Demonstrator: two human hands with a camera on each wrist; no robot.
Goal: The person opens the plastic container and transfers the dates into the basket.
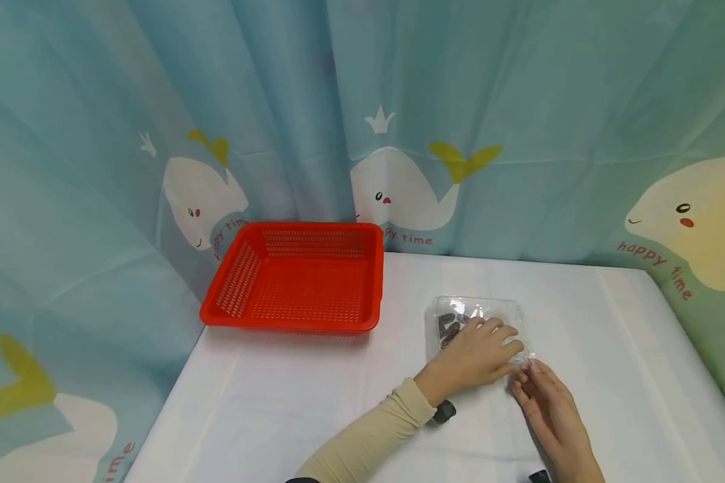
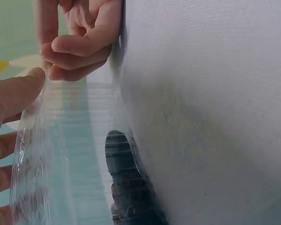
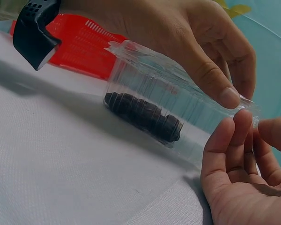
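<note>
Clear plastic box [image 1: 474, 322] sits on the white table [image 1: 610, 349], right of centre, near the front edge. Dark pieces [image 3: 143, 116] lie inside, in a row along the bottom; what they are I cannot tell.

Left hand [image 1: 477, 352] lies flat over the lid, fingers spread and straight, thumb tip [image 3: 227, 96] pressing down on the near corner flange. Not curled round anything; it pins the box from above.

Right hand [image 1: 546, 399] is at that same near corner, fingertips [image 3: 234, 126] curled up against the rim just under the left thumb. Whether it has actually pinched the flap or only touches it, I cannot tell; the fingers are bent, the palm empty.

Red basket [image 1: 299, 278] stands at the back left of the table, well apart from the box, nothing in it.

Judgement: box reads as closed, lid down, contents all inside. Work at the corner is only beginning; nothing has gone to the basket.
</note>
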